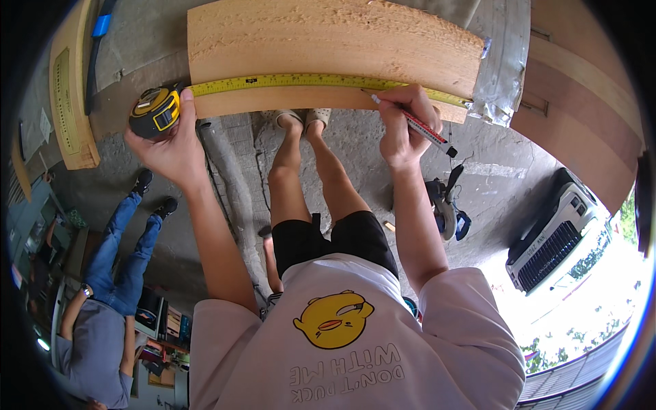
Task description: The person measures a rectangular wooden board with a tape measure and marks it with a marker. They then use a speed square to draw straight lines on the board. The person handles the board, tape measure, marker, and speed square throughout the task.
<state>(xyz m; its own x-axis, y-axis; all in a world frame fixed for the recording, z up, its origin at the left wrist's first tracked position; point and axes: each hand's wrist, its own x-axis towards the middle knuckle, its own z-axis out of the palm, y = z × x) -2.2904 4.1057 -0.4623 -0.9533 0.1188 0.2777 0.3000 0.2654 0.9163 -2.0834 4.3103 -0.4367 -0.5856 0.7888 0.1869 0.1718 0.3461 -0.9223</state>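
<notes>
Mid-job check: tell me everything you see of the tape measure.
The tape measure has a chunky yellow-and-black case, plastic by its look, gripped in the left hand at the left end of the wooden board. Its yellow blade, with dark markings, is drawn out lengthwise over the board, near the person's side, to about the right end. The right hand, holding a red-and-white writing tool, covers part of it; whether it presses down is unclear.

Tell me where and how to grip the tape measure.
Probably best by its chunky case, from the near side, as the left hand does: the yellow blade runs out rightward along the board, so that approach likely avoids it.
</notes>
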